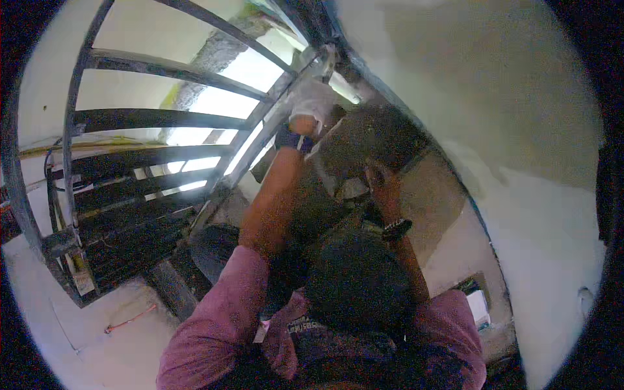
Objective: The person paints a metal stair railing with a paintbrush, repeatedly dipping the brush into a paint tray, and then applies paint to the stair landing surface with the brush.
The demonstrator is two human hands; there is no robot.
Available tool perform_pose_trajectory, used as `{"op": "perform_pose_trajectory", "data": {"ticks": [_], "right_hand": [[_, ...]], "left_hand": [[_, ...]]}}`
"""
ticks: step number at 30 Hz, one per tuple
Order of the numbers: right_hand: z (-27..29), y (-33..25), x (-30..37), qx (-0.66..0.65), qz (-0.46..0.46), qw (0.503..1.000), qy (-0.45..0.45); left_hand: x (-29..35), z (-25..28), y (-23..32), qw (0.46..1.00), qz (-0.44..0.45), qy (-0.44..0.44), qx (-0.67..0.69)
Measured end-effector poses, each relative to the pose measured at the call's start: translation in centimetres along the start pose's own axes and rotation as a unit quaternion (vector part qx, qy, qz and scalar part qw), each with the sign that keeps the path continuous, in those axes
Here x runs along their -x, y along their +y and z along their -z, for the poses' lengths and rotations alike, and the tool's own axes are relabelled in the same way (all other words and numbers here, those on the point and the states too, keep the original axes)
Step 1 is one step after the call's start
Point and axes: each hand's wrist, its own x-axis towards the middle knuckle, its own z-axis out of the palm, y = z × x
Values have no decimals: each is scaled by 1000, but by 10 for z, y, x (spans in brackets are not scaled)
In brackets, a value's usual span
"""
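My left hand (312, 99), in a white glove, reaches far forward to the upper corner of a dark metal barred frame (172, 118). It looks closed, but blur and glare hide what its fingers hold. A dark band circles that wrist. Nearer and to the right, my bare right hand (385, 185) is low over a brownish surface, a dark bracelet (396, 229) at its wrist. Its fingers bend in beside a pale, curved thing (353, 188) too dim to name. A dark rounded shape (357, 279) covers the space between my forearms.
Bars slant along the left, with bright light between them. A pale wall (494, 84) rises on the right, meeting the floor along a dark edge. At lower right lies a white rectangular item (478, 309). A thin red rod (132, 319) rests on the floor at lower left.
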Motion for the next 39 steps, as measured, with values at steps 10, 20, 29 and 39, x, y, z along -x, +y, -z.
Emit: {"op": "perform_pose_trajectory", "data": {"ticks": [10,20,29,39], "right_hand": [[4,17,18,366,280,885,65],[9,11,19,14,51,998,37],[4,12,18,-25,-22,999,16],[9,15,17,26,11,999,40]], "left_hand": [[-9,-42,17,973,115,128,153],[-14,-80,16,927,208,56,306],[-67,-101,23,983,73,22,168],[-53,-95,51,965,163,144,145]]}}
